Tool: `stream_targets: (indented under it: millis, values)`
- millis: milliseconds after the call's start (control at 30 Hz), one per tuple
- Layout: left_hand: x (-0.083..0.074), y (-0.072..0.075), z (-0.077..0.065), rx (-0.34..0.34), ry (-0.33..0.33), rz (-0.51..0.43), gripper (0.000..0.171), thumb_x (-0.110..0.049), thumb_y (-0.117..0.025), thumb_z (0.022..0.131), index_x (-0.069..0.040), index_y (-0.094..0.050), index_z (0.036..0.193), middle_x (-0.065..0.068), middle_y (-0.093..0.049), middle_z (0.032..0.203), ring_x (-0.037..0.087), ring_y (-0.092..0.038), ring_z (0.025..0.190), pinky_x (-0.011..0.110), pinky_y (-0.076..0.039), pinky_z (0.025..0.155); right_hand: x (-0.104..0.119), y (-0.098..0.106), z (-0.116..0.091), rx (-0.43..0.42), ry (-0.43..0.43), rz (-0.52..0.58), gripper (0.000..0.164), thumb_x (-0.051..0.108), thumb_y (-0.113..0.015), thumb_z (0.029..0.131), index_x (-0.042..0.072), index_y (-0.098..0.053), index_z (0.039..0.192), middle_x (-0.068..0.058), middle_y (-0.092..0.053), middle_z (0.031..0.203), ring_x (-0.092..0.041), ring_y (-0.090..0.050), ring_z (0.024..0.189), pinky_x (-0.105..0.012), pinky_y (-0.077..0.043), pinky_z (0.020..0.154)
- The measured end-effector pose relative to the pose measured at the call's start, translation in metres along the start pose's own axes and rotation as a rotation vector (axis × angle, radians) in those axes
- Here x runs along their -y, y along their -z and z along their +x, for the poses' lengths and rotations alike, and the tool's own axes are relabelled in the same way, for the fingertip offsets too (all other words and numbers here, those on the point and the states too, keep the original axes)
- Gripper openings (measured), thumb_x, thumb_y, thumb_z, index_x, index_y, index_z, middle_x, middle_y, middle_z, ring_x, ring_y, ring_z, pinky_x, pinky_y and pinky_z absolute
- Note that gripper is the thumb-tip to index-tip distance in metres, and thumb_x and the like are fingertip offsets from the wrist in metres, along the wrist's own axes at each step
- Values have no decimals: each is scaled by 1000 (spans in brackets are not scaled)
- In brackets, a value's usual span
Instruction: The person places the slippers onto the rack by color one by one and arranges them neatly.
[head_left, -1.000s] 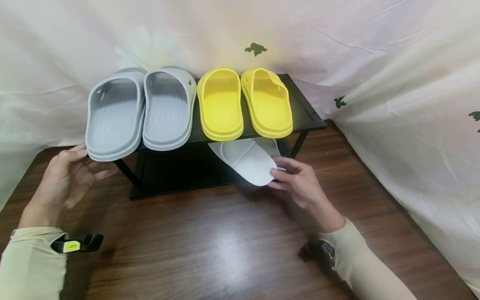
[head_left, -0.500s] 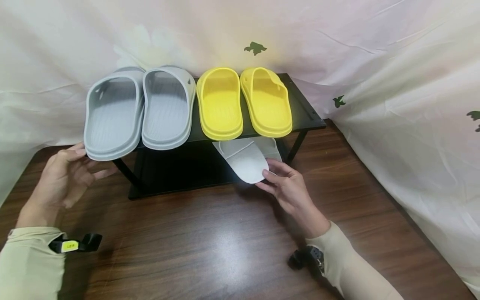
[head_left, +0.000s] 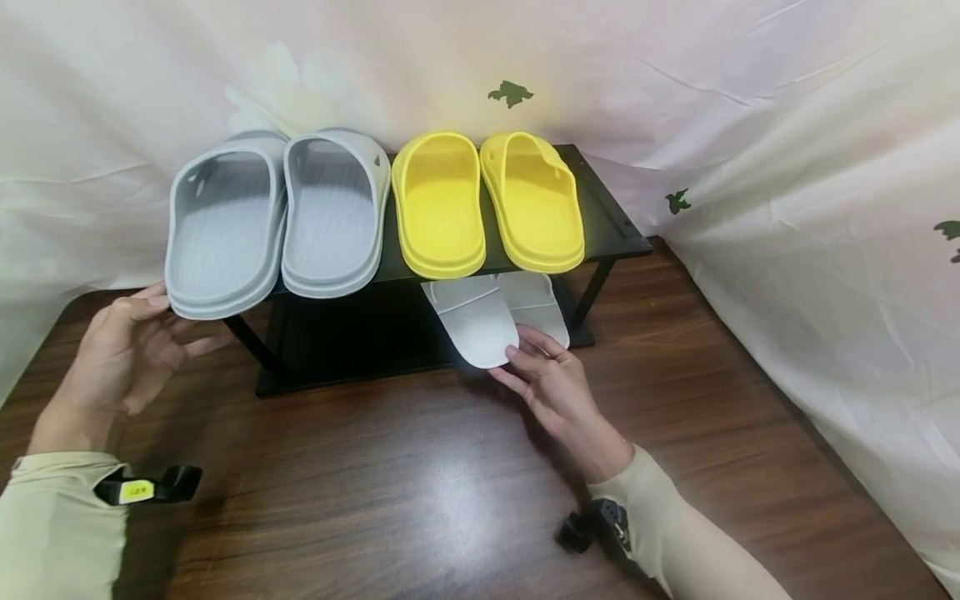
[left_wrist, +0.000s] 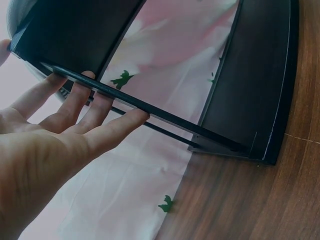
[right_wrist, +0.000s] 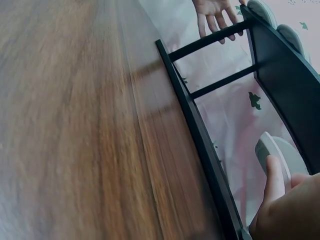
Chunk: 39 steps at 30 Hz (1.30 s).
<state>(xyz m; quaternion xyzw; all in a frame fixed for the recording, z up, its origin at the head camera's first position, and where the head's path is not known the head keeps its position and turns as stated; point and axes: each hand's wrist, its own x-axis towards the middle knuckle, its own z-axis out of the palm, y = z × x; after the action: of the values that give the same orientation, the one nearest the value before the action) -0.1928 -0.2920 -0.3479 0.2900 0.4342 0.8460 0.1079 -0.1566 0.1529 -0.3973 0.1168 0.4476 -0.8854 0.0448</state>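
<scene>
My right hand [head_left: 558,387] pinches the heel end of a white slipper [head_left: 477,329], thumb on top and fingers beneath. The slipper's front part is under the top shelf of a black two-tier shoe rack [head_left: 611,229]. A second slipper [head_left: 546,323], pale grey-white, lies beside it on the lower tier, partly behind my fingers. At the rack's left end, my left hand [head_left: 123,358] touches the upper corner. In the left wrist view its nearly straight fingers [left_wrist: 120,130] rest against the side bar [left_wrist: 150,110].
Two grey slippers [head_left: 221,233] and two yellow slippers [head_left: 441,208] stand in a row on the top shelf, heels forward. A pale curtain [head_left: 825,208] with dark green leaf shapes hangs behind and to the right. Dark wood-grain surface [head_left: 360,483] lies under the rack.
My right hand has carried the white slipper leftward, turning its heel more toward me. The second slipper beside it is now more exposed. My left hand stays at the rack's corner.
</scene>
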Motion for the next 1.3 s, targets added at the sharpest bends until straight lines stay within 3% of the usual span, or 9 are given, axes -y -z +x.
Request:
stream_targets:
  millis: [300, 633, 833, 1000, 1300]
  values:
    - [0, -1, 0, -7, -2, 15, 60, 1, -3, 106, 13, -51, 139, 20, -60, 137, 28, -60, 125, 46, -53, 95, -5, 0, 2, -11, -14, 11, 34, -13, -53, 98, 1, -57, 128, -15, -57, 125, -24, -67, 102, -44, -57, 87]
    - [1, -8, -2, -109, -45, 66, 56, 4, -8, 106, 14, -54, 135, 21, -64, 129, 30, -63, 119, 46, -55, 90, -11, 0, 6, -48, -40, 15, 38, -17, -53, 96, -1, -54, 130, -15, -58, 122, -23, -69, 99, -44, -57, 86]
    - [1, -7, -2, -95, -37, 42, 56, 3, -7, 106, 15, -54, 136, 22, -64, 130, 30, -63, 120, 47, -55, 91, -14, -1, 8, -59, -33, 5, 39, -18, -52, 95, -2, -51, 131, -17, -54, 127, -22, -68, 99, -43, -57, 86]
    - [1, -7, -2, -63, -39, 19, 58, 4, -5, 105, 16, -52, 137, 23, -63, 130, 32, -62, 121, 47, -54, 92, -16, -3, 9, -61, -36, -20, 46, -17, -50, 97, -5, -44, 141, -22, -48, 138, -27, -63, 111, -42, -56, 89]
    - [1, -7, -2, -68, -41, 24, 57, 3, -5, 105, 16, -51, 137, 24, -63, 131, 32, -62, 121, 47, -54, 93, -17, -6, 9, -78, -26, -27, 45, -17, -50, 97, -6, -44, 141, -21, -49, 134, -26, -62, 109, -40, -57, 87]
